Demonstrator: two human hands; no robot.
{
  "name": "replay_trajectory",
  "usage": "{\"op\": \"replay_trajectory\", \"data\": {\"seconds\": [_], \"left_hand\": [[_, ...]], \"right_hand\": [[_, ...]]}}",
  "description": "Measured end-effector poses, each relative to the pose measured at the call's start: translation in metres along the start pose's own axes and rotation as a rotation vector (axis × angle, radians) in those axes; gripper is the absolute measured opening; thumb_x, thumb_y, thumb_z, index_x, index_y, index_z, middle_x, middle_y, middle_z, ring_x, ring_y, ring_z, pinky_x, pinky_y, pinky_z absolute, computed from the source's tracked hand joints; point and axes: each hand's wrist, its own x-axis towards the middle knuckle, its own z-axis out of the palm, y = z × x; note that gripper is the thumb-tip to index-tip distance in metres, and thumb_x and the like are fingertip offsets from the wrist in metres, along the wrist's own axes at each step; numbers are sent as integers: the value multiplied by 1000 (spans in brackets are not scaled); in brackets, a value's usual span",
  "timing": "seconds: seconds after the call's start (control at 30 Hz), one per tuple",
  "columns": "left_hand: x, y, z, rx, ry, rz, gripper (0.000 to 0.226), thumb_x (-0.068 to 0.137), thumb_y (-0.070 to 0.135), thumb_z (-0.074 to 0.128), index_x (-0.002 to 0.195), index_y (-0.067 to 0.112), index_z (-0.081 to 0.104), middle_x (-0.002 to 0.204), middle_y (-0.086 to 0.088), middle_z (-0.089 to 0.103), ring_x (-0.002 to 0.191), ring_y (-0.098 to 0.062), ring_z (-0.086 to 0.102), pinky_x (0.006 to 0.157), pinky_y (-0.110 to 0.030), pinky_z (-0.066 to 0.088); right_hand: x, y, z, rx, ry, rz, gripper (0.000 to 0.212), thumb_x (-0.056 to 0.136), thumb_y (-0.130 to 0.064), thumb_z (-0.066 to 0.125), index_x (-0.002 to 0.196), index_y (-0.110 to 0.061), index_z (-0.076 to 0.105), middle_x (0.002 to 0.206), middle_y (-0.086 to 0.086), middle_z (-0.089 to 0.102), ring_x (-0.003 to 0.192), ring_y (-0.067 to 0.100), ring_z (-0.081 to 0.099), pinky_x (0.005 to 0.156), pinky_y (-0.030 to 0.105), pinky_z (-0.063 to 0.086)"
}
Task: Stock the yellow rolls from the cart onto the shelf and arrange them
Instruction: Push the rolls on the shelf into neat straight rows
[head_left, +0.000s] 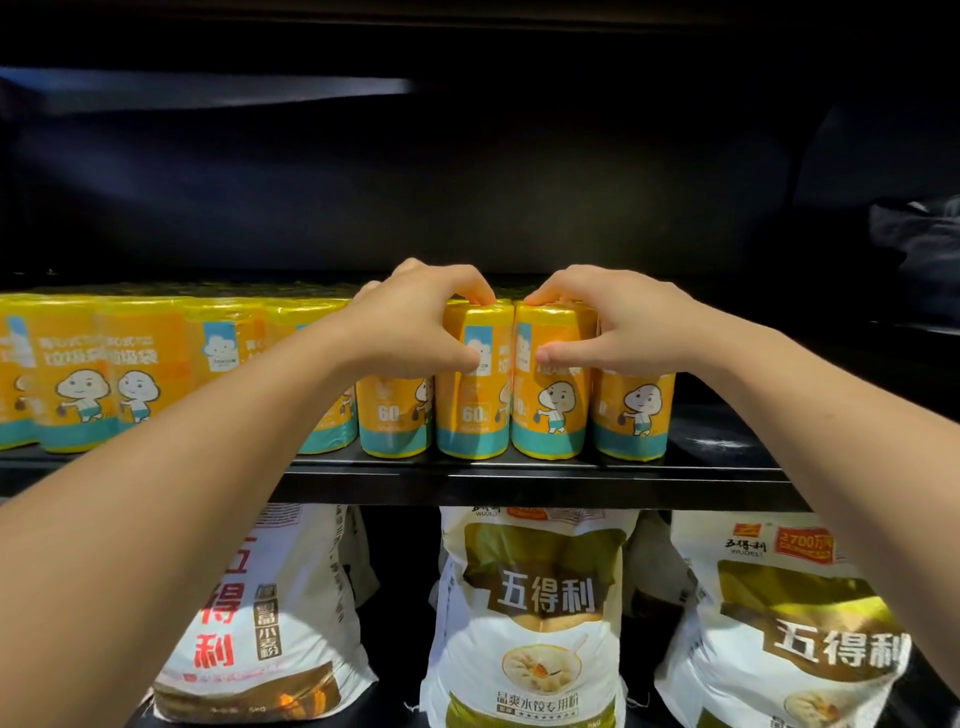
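Down on the lower tier, three white flour bags stand side by side: the left bag (260, 623) prints red characters, the middle bag (535, 623) pictures dumplings, and the right bag (789, 639) wears an orange badge. Far right, higher up, a dark bundle (919, 244) sits in shadow.

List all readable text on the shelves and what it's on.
"60": roll the left hand grips.
"垃圾袋": far-left rolls.
"五得利": middle bag.
"晶爽水饺专用粉": middle bag, lower down.
"WUDELI": right bag.
"小麦粉": left bag.
Smaller print on rolls and bags: too blurred.
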Motion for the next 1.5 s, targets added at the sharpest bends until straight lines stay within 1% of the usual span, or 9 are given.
{"op": "replay_trajectory", "data": {"seconds": [0.1, 0.2, 0.3, 0.4, 0.53, 0.73, 0.9, 1.2, 1.5], "left_hand": [[1, 1, 4, 87, 47, 12, 59, 78, 55, 72, 129, 40, 46, 126, 4, 45, 116, -19, 44, 104, -45, 40], [5, 3, 16, 223, 194, 7, 77, 69, 76, 64, 128, 29, 49, 131, 2, 48, 123, -19, 41, 96, -41, 38], [8, 3, 23, 266, 268, -32, 81, 66, 80, 62, 124, 25, 51, 126, -1, 49, 119, -20, 44, 88, -37, 38], [9, 4, 23, 249, 271, -9, 74, 70, 76, 64, 123, 25, 52, 125, 1, 49, 118, -19, 45, 89, -37, 38], [7, 4, 21, 226, 250, 5, 69, 73, 70, 66, 125, 26, 53, 124, 4, 50, 118, -17, 45, 90, -37, 37], [2, 4, 17, 182, 213, 31, 63, 77, 62, 68, 129, 31, 52, 127, 7, 51, 124, -17, 42, 98, -42, 37], [-1, 2, 11, 139, 160, 44, 62, 80, 54, 70, 135, 33, 50, 133, 10, 52, 129, -16, 40, 105, -45, 33], [-5, 5, 1, 52, 16, 23, 57, 86, 38, 72, 135, 39, 45, 124, 12, 57, 113, -14, 55, 105, -45, 40], [-4, 4, -3, 11, -50, 31, 57, 88, 27, 71, 135, 39, 41, 125, 10, 55, 114, -17, 56, 104, -49, 44]], "right_hand": [[0, 0, 1, 6, 2, -1, 58, 84, -55, 65, 136, -35, 46, 127, -11, 54, 111, 9, 53, 87, 35, 54], [0, 0, 1, 3, 6, -6, 59, 84, -56, 65, 136, -35, 46, 129, -11, 53, 112, 9, 53, 87, 35, 54], [1, 1, 1, 2, 4, -7, 60, 84, -56, 65, 137, -35, 46, 130, -11, 53, 114, 9, 53, 88, 34, 54], [1, 2, 2, 3, 6, -7, 60, 84, -56, 65, 137, -35, 45, 130, -11, 53, 114, 9, 52, 86, 32, 52], [1, 1, 1, 0, 5, -5, 61, 84, -56, 65, 137, -35, 45, 131, -10, 53, 114, 9, 52, 88, 33, 53], [2, 1, 2, 1, 10, 0, 60, 85, -54, 66, 137, -34, 45, 129, -10, 53, 111, 7, 51, 82, 26, 48], [2, 0, 1, 0, 7, 4, 59, 85, -54, 66, 136, -34, 45, 128, -11, 53, 109, 6, 50, 82, 27, 49], [2, 0, 1, -4, -1, 8, 57, 85, -53, 66, 135, -34, 46, 126, -11, 53, 109, 8, 52, 82, 28, 50], [2, 0, 1, -2, -11, 12, 58, 85, -53, 66, 135, -34, 45, 127, -11, 52, 111, 9, 53, 84, 30, 52]]}}
